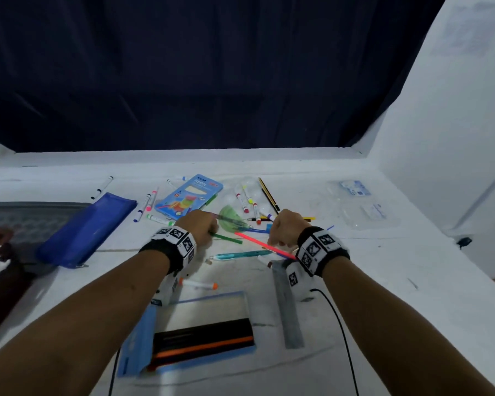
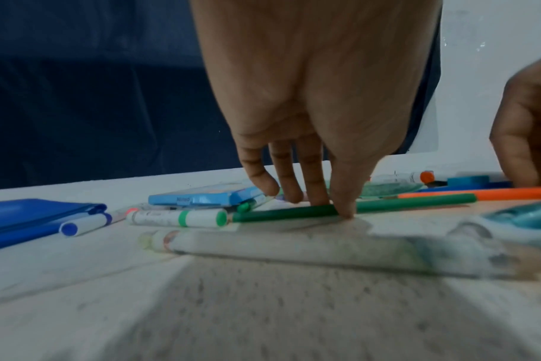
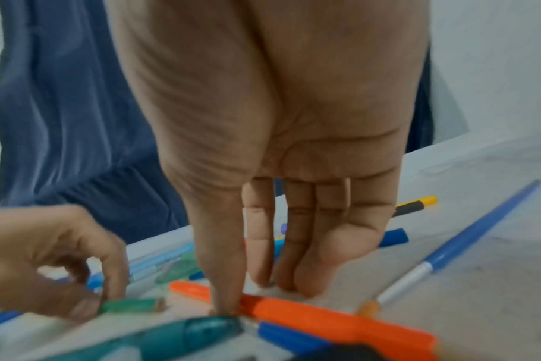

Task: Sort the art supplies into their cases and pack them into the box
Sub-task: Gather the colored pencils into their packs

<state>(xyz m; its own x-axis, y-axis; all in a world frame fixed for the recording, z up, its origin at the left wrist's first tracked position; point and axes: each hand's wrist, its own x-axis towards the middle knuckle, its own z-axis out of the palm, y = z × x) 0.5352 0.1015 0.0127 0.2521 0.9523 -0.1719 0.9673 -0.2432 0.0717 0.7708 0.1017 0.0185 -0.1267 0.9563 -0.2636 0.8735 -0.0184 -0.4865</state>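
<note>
My left hand (image 1: 202,226) pinches a green pencil (image 1: 226,238) lying on the white table (image 1: 397,275); in the left wrist view the thumb (image 2: 345,210) sits in front of the green pencil (image 2: 417,201) and the fingers behind it. My right hand (image 1: 285,230) pinches an orange pencil (image 1: 255,241) between thumb (image 3: 224,293) and fingers, low on the table. The orange pencil (image 3: 340,320) crosses a teal pen (image 3: 182,334). A blue pouch (image 1: 89,230) lies at the left, a blue neon pencil box (image 1: 189,200) behind the hands, and an open flat case (image 1: 203,338) with dark and orange pencils near me.
Several markers (image 1: 245,201), a green protractor (image 1: 232,220), a yellow-black pencil (image 1: 269,195) and a teal pen (image 1: 240,255) are scattered around the hands. A grey ruler (image 1: 287,307) lies at the right, clear plastic packs (image 1: 363,207) far right, a grey bin (image 1: 26,221) far left.
</note>
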